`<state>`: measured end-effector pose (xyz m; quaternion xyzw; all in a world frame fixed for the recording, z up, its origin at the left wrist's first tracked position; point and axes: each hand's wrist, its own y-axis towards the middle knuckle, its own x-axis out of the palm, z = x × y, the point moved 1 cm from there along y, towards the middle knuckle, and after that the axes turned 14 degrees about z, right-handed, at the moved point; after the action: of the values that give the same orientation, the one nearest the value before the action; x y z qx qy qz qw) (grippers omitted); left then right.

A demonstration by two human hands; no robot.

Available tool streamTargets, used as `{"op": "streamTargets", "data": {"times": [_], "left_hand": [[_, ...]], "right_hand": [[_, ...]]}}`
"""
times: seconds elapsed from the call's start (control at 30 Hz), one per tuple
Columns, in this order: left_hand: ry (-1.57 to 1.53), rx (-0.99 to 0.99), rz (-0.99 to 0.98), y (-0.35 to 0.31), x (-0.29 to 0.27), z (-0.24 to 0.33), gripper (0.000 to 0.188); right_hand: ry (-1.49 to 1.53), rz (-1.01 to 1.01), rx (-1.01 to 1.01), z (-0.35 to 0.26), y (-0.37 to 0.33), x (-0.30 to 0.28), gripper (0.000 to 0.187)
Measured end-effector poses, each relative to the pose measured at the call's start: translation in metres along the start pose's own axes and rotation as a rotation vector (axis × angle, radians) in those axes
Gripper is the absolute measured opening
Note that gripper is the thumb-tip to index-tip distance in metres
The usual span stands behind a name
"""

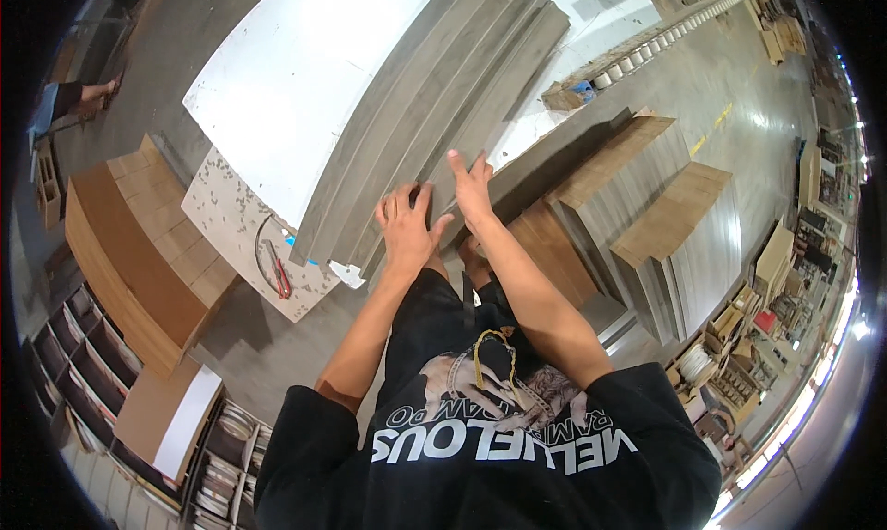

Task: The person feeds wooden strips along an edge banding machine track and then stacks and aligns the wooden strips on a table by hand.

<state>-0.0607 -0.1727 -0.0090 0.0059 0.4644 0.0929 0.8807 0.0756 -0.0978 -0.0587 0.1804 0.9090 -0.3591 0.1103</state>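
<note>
Long grey wood-grain boards (407,114) lie side by side and partly overlapping on a white-topped work table (277,77). My left hand (407,225) rests on the near part of these boards, its fingers bent a little and spread. Just to its right, my right hand (473,193) touches the outermost board by its right edge, thumb and fingers apart. Neither hand visibly grips a board. A torn white scrap (347,274) sticks out at the boards' near end.
Left of the boards, a red-handled tool (278,271) lies on a speckled panel (231,197). Stacked brown panels (139,253) stand farther left. Tall stacks of grey and brown panels (637,207) stand to my right. Someone's arm (92,91) shows at the far left.
</note>
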Motion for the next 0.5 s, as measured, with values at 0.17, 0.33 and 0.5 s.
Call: {"op": "streamTargets", "data": {"times": [0.17, 0.33, 0.5], "left_hand": [[0.143, -0.114, 0.079, -0.019, -0.001, -0.006, 0.072], [0.125, -0.197, 0.017, -0.026, 0.002, -0.004, 0.084], [0.107, -0.336, -0.124, -0.006, -0.003, -0.006, 0.085]], "right_hand": [[-0.236, 0.084, 0.070, -0.016, -0.001, 0.008, 0.104], [0.014, -0.002, -0.027, 0.015, 0.020, 0.015, 0.095], [-0.197, -0.023, -0.145, -0.005, 0.011, 0.003, 0.080]]}}
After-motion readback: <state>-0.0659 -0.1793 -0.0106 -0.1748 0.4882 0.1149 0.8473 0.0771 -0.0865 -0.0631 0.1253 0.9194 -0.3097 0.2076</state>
